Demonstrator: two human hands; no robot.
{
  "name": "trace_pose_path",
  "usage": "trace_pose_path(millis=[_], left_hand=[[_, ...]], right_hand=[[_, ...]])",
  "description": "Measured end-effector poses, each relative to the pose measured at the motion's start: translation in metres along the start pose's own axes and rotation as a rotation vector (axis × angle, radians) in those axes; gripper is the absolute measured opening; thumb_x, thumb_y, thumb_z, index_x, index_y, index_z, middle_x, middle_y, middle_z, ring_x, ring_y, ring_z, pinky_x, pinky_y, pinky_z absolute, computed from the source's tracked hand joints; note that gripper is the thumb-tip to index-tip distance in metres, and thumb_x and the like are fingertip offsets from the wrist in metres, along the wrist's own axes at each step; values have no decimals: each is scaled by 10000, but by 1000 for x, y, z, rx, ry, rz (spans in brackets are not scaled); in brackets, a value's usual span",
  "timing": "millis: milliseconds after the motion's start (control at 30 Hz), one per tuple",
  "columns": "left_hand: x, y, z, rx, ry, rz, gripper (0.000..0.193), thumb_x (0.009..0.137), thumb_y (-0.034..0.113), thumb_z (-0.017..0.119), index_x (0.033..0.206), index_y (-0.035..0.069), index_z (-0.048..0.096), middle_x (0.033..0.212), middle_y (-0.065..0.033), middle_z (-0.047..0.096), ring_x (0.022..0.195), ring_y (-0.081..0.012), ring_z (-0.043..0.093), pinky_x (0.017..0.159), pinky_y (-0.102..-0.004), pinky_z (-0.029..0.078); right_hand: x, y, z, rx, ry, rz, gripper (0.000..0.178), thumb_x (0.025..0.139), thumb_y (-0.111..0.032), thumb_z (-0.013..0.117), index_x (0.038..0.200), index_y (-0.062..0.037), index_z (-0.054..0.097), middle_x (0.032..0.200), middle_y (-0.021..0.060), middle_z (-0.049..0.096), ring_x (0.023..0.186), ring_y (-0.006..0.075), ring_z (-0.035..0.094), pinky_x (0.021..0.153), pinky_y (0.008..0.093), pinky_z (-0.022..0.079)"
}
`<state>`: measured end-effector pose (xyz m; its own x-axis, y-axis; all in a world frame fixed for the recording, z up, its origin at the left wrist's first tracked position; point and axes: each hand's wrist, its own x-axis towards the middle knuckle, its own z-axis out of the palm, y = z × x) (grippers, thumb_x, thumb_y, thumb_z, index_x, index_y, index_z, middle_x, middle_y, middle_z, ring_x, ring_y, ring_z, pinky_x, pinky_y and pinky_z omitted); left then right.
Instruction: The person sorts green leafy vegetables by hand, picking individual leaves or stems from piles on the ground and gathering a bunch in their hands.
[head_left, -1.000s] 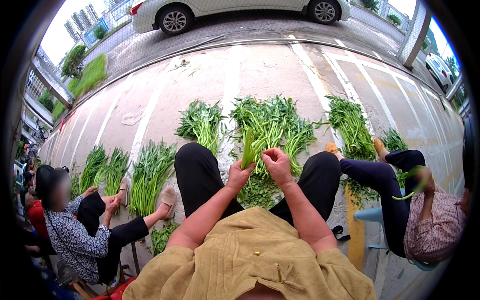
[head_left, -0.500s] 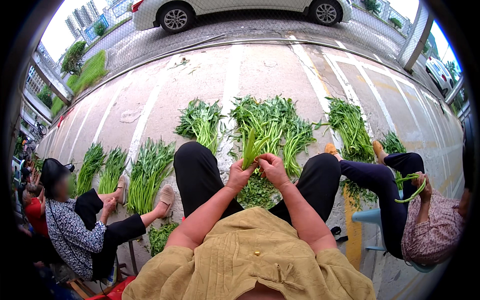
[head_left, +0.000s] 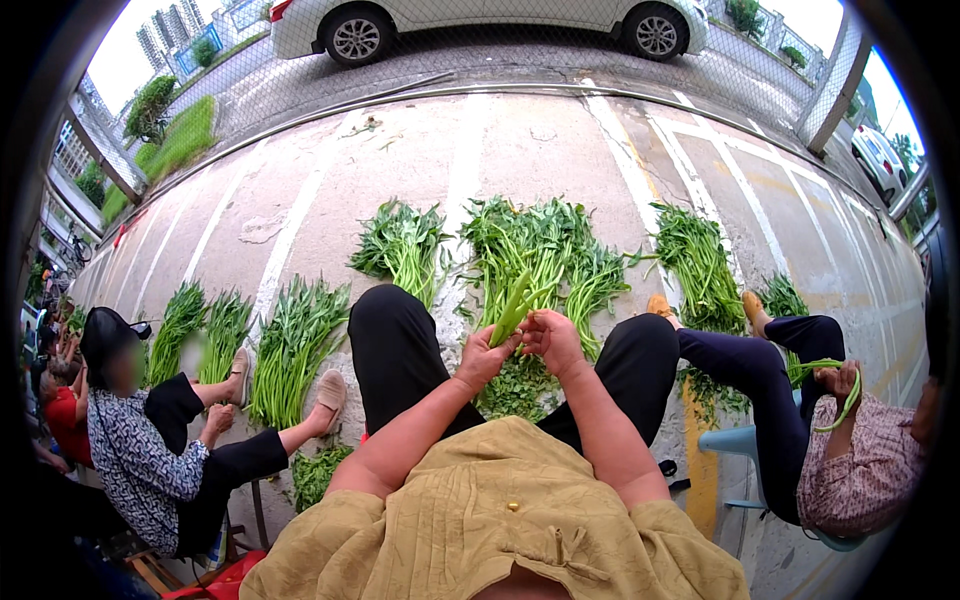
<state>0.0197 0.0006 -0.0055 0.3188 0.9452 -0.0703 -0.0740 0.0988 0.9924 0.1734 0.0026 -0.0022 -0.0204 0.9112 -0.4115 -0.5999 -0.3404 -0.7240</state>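
Left hand (head_left: 483,358) grasping green stems (head_left: 512,312), tips toward 1 o'clock; right hand (head_left: 554,341) just beside, 2-3 o'clock, fingers curled, cannot tell if holding anything; leaf pile (head_left: 515,388) below; beyond, leafy bundles (head_left: 520,238) at 11 and 12 o'clock; farthest, white car (head_left: 490,14), 12 o'clock

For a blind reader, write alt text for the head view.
A person's left hand holds green stems while the right hand is close by, between two black-trousered knees. Leafy bundles lie on the pavement ahead; other people sit on both sides, and a white car stands beyond.
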Motion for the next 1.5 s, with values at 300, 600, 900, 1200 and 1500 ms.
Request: trace_pose_path(millis=[300, 600, 900, 1200, 1500], left_hand=[[5, 3, -7, -51, 81, -53, 165, 816, 233, 629, 827, 70, 601, 516, 63, 443, 366, -30, 366, 320, -195, 302], [8, -5, -10, 50, 110, 13, 173, 809, 139, 633, 936, 23, 613, 716, 53, 558, 640, -29, 452, 554, -200, 384], [7, -11, -4, 56, 91, 110, 145, 815, 198, 624, 874, 68, 598, 566, 63, 478, 391, -21, 391, 347, -187, 313], [4, -3, 0, 54, 57, -36, 155, 830, 222, 607, 862, 70, 600, 528, 58, 459, 376, -26, 382, 340, -191, 302], [3, 5, -7, -183, 13, -54, 202, 842, 245, 591, 837, 43, 598, 472, 27, 436, 342, -65, 368, 338, -220, 308]], right_hand=[[14, 14, -16, -785, 98, -571, 216, 742, -74, 555, 949, -14, 554, 759, 60, 564, 570, 167, 547, 612, 280, 502], [-9, 5, 23, -763, -14, -655, 104, 776, -102, 646, 793, -7, 606, 731, 15, 593, 638, 66, 539, 590, 211, 444], [-5, 11, 15, -864, 40, -751, 93, 772, -69, 616, 735, 0, 565, 671, 11, 530, 574, 70, 483, 522, 224, 407], [-7, 2, 18, -402, 19, -323, 65, 769, -80, 519, 743, -29, 550, 641, 26, 543, 535, 122, 511, 525, 249, 450], [7, 7, -4, -113, -40, 41, 79, 753, -82, 510, 800, -39, 558, 694, 60, 571, 605, 148, 559, 562, 277, 486]])
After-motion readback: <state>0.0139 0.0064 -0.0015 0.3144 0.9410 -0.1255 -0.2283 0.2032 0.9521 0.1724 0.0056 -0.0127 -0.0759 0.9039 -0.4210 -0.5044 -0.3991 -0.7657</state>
